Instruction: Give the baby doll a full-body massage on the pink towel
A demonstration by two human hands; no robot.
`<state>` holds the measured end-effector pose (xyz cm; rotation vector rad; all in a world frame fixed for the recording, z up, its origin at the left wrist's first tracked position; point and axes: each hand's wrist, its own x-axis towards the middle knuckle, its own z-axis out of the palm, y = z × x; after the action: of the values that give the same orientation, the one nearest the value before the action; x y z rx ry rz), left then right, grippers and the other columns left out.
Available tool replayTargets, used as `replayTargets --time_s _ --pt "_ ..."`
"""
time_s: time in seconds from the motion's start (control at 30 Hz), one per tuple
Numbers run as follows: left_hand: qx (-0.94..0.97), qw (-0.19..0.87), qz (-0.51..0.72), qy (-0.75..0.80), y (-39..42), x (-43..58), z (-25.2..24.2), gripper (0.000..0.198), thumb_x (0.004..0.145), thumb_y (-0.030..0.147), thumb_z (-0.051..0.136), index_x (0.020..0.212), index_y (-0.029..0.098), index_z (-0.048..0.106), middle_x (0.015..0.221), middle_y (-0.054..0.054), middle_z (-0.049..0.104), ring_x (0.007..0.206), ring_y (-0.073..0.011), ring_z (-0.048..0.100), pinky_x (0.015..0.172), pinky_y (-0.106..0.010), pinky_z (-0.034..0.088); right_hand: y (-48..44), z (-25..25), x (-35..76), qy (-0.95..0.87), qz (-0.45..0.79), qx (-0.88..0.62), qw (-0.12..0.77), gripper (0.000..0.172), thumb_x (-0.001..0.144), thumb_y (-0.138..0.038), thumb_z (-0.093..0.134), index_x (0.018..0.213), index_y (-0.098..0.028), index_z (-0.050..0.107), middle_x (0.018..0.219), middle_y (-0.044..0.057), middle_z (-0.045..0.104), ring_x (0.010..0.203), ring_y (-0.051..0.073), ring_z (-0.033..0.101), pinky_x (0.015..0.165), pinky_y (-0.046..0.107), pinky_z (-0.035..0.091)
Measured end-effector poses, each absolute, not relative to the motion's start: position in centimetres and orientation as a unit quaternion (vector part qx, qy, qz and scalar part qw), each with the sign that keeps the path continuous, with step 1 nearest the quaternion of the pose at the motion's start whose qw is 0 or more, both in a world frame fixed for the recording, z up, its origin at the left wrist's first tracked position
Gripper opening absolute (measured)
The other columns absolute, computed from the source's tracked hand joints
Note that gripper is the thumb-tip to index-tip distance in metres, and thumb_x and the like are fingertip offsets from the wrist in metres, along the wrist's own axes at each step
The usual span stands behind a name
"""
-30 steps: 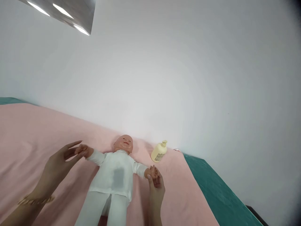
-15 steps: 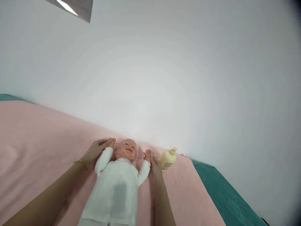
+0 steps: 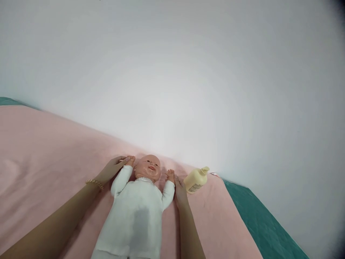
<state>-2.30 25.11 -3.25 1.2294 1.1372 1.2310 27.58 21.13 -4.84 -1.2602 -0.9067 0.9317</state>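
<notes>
A baby doll point(image 3: 137, 205) in a white suit lies on its back on a pink blanket point(image 3: 40, 154), head toward the wall. Both its arms are raised beside its head. My left hand point(image 3: 111, 171), with a gold bracelet point(image 3: 95, 183) at the wrist, grips the doll's small hand left of the head, fingers closed on it. My right hand point(image 3: 180, 190) holds the doll's other hand right of the head, fingers pressed along it.
A cream lotion bottle point(image 3: 196, 180) lies tilted on the blanket just right of my right hand. A green sheet point(image 3: 258, 223) shows beyond the blanket's right edge. A plain white wall point(image 3: 188, 72) rises close behind the doll's head.
Both my hands have carried the doll's arms from spread out sideways up to beside its head. The view has tipped down a little since half a second ago.
</notes>
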Motion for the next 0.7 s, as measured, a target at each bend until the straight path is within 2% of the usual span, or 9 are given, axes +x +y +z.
replayTargets --time_s 0.17,0.27,0.47,0.6,0.7 --pt "0.481 0.515 0.539 0.462 25.2 -2.4 -3.2 0.057 0.060 0.056 0.075 0.101 0.017 0.069 0.114 -0.015 0.070 0.106 -0.0318 0.064 0.085 -0.038 0.055 20.7 -3.7 26.7 -0.405 0.363 -0.559 0.625 0.038 0.090 -0.047 0.059 0.101 -0.011 0.066 0.093 0.006 0.070 0.083 0.018 0.067 0.079 0.037 0.055" --pt "0.472 0.519 0.553 0.450 25.0 -2.4 -3.1 0.058 0.059 0.058 0.076 0.100 0.017 0.069 0.114 -0.015 0.070 0.106 -0.0303 0.065 0.085 -0.036 0.055 20.2 -3.2 25.9 -0.408 0.344 -0.559 0.634 0.034 0.092 -0.043 0.058 0.106 -0.012 0.063 0.100 0.006 0.067 0.088 0.019 0.066 0.079 0.038 0.055" --pt "0.460 0.512 0.583 0.431 24.8 -2.4 -3.4 0.060 0.067 0.059 0.072 0.106 0.015 0.064 0.115 -0.017 0.068 0.101 -0.0277 0.066 0.083 -0.038 0.055 18.4 -2.0 24.1 -0.409 0.314 -0.553 0.655 0.033 0.093 -0.038 0.057 0.116 -0.015 0.059 0.114 0.008 0.061 0.097 0.020 0.063 0.083 0.040 0.054" --pt "0.439 0.460 0.627 0.450 24.0 -2.5 -3.5 0.059 0.071 0.056 0.070 0.112 0.015 0.059 0.104 -0.015 0.070 0.095 -0.0268 0.067 0.079 -0.038 0.056 16.9 -0.9 23.5 -0.403 0.286 -0.553 0.671 0.033 0.093 -0.037 0.057 0.118 -0.015 0.058 0.117 0.008 0.060 0.100 0.021 0.062 0.085 0.041 0.054" --pt "0.424 0.387 0.670 0.471 22.6 -2.8 -3.3 0.058 0.075 0.054 0.068 0.119 0.017 0.055 0.107 -0.012 0.068 0.101 -0.0249 0.064 0.086 -0.037 0.053 15.6 -0.2 23.7 -0.398 0.261 -0.552 0.685 0.034 0.093 -0.036 0.058 0.120 -0.016 0.057 0.120 0.008 0.059 0.102 0.022 0.061 0.086 0.042 0.054"
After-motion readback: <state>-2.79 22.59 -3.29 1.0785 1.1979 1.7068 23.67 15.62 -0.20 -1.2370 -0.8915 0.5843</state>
